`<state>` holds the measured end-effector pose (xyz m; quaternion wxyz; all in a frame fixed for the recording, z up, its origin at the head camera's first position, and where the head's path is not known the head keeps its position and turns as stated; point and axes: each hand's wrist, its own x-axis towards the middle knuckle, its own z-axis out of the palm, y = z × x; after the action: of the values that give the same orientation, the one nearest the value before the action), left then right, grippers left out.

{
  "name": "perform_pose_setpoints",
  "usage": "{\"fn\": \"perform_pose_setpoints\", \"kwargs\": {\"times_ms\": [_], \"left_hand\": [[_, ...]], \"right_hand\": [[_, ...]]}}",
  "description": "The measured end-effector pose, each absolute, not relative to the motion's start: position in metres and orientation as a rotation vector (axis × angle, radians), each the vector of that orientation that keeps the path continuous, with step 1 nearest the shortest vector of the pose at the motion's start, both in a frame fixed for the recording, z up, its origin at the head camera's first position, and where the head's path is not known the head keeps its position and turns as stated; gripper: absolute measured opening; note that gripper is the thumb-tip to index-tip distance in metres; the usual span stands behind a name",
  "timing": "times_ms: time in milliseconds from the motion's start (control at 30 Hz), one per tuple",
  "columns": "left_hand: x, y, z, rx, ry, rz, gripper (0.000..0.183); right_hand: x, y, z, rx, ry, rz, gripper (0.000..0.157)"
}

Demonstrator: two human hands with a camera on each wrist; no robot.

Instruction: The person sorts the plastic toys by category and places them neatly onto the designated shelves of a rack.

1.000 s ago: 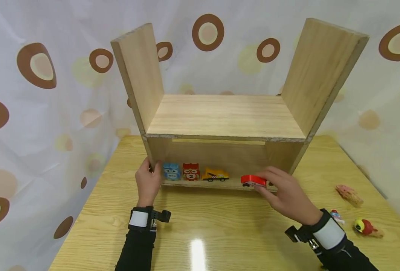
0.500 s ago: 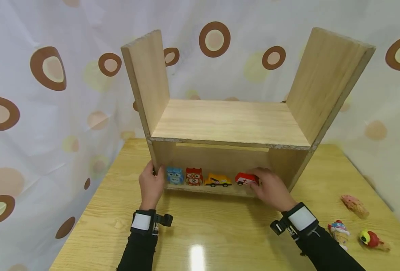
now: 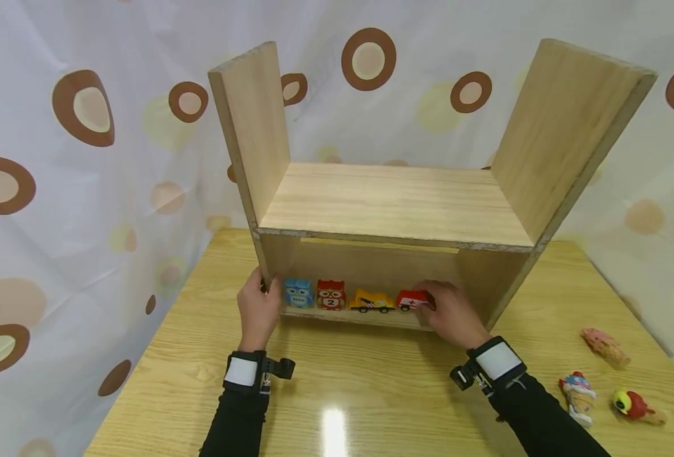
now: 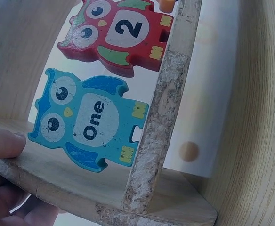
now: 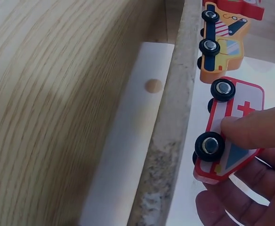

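with my right hand (image 3: 454, 315) i hold the red ambulance (image 3: 408, 299) between thumb and fingers; the thumb lies on its white side, next to the red cross, and the other fingers are bent behind it. this ambulance is inside the lower level of the wooden shelf (image 3: 394, 200), in the right half of it. its wheels are down at the bottom board of the shelf, but i cannot tell if they carry its weight.

my left hand (image 3: 258, 314) grips the left side panel of the shelf, at its lower part: the thumb is on the inner face and the other fingers are on the outside.

on the bottom board of the shelf, from its left side, there stand in one row the blue owl (image 3: 299, 293) with the word "one", the red owl (image 3: 331, 295) with the number 2, and the yellow truck (image 3: 372, 301). the truck is just beside the ambulance, and the blue owl is near my left thumb.

to the right of the shelf, nearer to me, a pink cone (image 3: 605, 346), an ice-cream figure (image 3: 578, 398) and a red-and-yellow toy (image 3: 633, 404) lie on the table (image 3: 343, 368). behind the shelf hangs a pale cloth (image 3: 422, 38) with brown rings.
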<state>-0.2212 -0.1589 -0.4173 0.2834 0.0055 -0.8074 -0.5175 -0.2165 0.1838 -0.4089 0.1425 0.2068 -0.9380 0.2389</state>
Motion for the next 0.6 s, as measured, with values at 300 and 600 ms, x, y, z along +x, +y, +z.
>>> {"fn": "perform_pose_setpoints", "kwargs": {"times_ms": [300,600], "left_hand": [[-0.2204,-0.1573,-0.4154,0.0,-2.154,-1.395,0.03],[-0.2216,-0.1589,-0.4169,-0.009,-2.143,-1.386,0.03]], "right_hand": [[-0.2135,0.1877,-0.4118,0.58,-2.727,0.679,0.026],[-0.213,0.1828,-0.4137,0.592,-2.728,0.661,0.026]]}}
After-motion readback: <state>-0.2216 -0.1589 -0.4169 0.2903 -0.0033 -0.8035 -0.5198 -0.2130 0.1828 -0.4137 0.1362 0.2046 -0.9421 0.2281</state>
